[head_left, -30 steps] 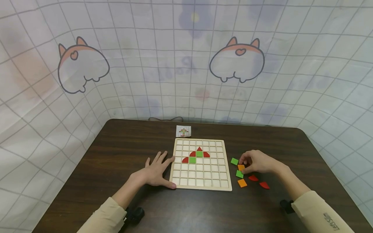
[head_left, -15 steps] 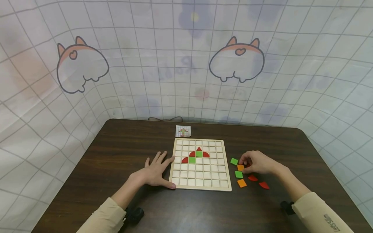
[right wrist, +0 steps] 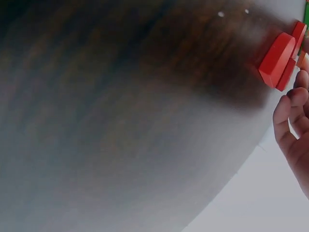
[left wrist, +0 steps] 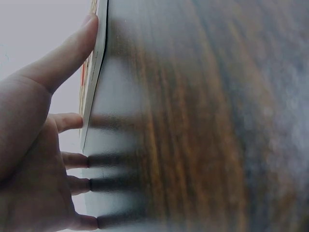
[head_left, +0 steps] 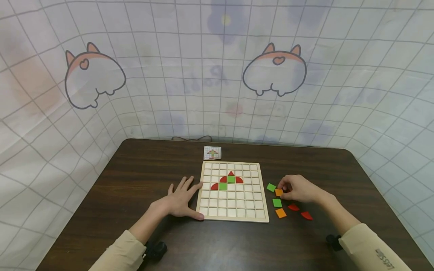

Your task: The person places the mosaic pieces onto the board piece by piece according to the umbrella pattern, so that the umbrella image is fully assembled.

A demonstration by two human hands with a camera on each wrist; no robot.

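My left hand [head_left: 181, 201] lies spread at the left side of the wooden grid board [head_left: 212, 213], thumb at its near left corner and index finger at its left edge. The left wrist view shows the thumb [left wrist: 72, 53] along the board's rim. On the board, green squares [head_left: 222, 186] and red curved pieces form a stepped shape under a red triangle [head_left: 231, 173]. Right of the board, my right hand [head_left: 298, 189] pinches an orange square [head_left: 279, 192] between thumb and fingers. A green square [head_left: 271, 187] lies just beyond its fingertips.
Nearer me lie another green square [head_left: 277, 203], another orange square [head_left: 280, 213] and red curved pieces [head_left: 306, 215]. A small pattern card [head_left: 212, 153] sits behind the board on the dark wooden table [head_left: 152, 158]. A printed curtain [head_left: 190, 67] hangs beyond the far edge.
The orange square at my right fingertips has shifted slightly away from me, and the green square close by it has moved a little. My left hand has stayed at the board.
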